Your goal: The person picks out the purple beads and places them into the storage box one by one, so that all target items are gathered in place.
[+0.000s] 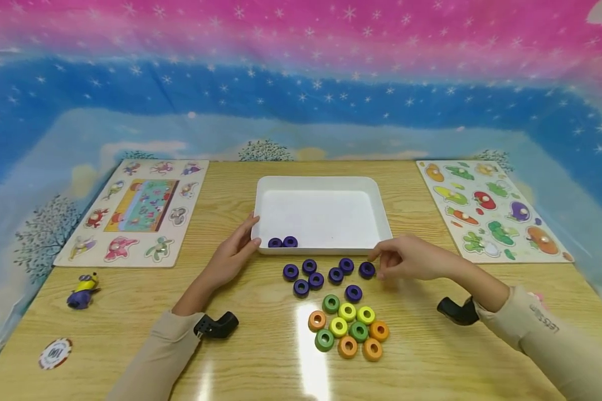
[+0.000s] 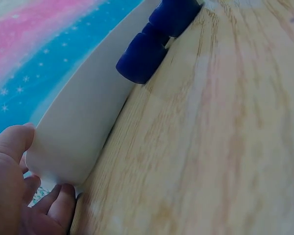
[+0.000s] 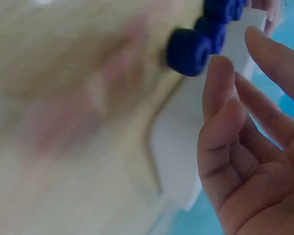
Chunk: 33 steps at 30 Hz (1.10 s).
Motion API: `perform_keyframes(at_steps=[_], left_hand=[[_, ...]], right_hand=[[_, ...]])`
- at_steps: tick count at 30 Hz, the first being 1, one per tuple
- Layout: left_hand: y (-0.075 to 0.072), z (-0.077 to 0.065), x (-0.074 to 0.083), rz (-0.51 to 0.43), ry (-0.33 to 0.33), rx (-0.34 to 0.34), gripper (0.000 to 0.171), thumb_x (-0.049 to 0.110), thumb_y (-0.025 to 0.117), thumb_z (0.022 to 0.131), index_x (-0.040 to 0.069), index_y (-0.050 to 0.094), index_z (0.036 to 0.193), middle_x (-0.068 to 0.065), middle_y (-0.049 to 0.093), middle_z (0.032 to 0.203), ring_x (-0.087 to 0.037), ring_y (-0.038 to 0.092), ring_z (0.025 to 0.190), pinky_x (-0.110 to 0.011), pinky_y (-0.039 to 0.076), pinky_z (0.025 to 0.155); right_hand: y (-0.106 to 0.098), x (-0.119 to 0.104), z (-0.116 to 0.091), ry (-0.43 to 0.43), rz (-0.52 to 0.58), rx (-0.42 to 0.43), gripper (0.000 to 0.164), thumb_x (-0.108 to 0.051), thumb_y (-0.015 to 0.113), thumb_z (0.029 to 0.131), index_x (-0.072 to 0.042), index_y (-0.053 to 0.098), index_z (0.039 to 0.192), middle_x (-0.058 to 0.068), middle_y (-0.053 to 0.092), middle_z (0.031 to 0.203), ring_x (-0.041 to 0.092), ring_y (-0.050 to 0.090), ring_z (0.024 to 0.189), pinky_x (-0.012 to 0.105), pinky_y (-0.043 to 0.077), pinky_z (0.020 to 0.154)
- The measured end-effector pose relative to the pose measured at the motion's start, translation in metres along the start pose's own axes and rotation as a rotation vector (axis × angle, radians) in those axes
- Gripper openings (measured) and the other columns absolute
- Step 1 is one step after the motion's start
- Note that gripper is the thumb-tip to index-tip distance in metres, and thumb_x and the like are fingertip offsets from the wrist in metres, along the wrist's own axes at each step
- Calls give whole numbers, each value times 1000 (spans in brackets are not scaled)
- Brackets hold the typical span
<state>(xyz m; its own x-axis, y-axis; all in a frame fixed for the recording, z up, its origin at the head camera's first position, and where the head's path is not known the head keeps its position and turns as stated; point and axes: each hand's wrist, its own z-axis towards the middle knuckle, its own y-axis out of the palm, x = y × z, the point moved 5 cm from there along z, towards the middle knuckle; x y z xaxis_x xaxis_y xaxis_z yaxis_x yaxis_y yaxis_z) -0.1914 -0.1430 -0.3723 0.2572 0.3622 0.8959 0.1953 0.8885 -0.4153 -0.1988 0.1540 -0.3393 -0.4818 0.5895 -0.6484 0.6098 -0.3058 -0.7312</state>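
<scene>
A shallow white tray (image 1: pixel 326 214) lies on the table, with two dark purple rings (image 1: pixel 290 241) inside at its front left corner. My left hand (image 1: pixel 232 253) grips the tray's front left corner, thumb at the front and fingers along the side. Several more purple rings (image 1: pixel 316 280) lie loose in front of the tray. My right hand (image 1: pixel 413 257) hovers by the tray's front right corner, beside the rightmost purple ring (image 1: pixel 367 270). In the right wrist view that ring (image 3: pixel 188 52) sits apart from the loosely bent fingers, which hold nothing.
Nearer the body lie several green, yellow and orange rings (image 1: pixel 348 312). A sea-animal puzzle board (image 1: pixel 135 214) is at left, a vegetable puzzle board (image 1: pixel 494 211) at right. A small yellow-and-purple toy figure (image 1: pixel 82 291) and a poker chip (image 1: pixel 56 353) lie at the left.
</scene>
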Motion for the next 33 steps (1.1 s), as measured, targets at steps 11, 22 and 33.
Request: perform_keyframes(at_steps=[11, 22, 33], left_hand=[[1, 0, 0, -4, 11, 12, 46, 14, 42, 89, 3, 27, 131, -10, 15, 138, -15, 19, 122, -28, 22, 97], [-1, -1, 1, 30, 7, 16, 46, 16, 42, 90, 5, 27, 132, -10, 15, 138, -14, 19, 122, -29, 22, 97], [-1, 0, 1, -4, 8, 8, 45, 14, 43, 89, 5, 28, 131, -11, 15, 138, -16, 21, 122, -29, 23, 97]], right_hand=[[25, 14, 3, 27, -35, 38, 31, -26, 64, 74, -6, 55, 96, -8, 53, 67, 5, 50, 59, 22, 44, 53], [-1, -14, 15, -32, -88, 135, 29, -29, 63, 75, -10, 56, 94, -7, 53, 71, 6, 50, 63, 22, 44, 55], [-14, -12, 75, -46, -120, 172, 31, -25, 64, 75, -4, 59, 97, -5, 56, 69, 7, 52, 61, 24, 44, 55]])
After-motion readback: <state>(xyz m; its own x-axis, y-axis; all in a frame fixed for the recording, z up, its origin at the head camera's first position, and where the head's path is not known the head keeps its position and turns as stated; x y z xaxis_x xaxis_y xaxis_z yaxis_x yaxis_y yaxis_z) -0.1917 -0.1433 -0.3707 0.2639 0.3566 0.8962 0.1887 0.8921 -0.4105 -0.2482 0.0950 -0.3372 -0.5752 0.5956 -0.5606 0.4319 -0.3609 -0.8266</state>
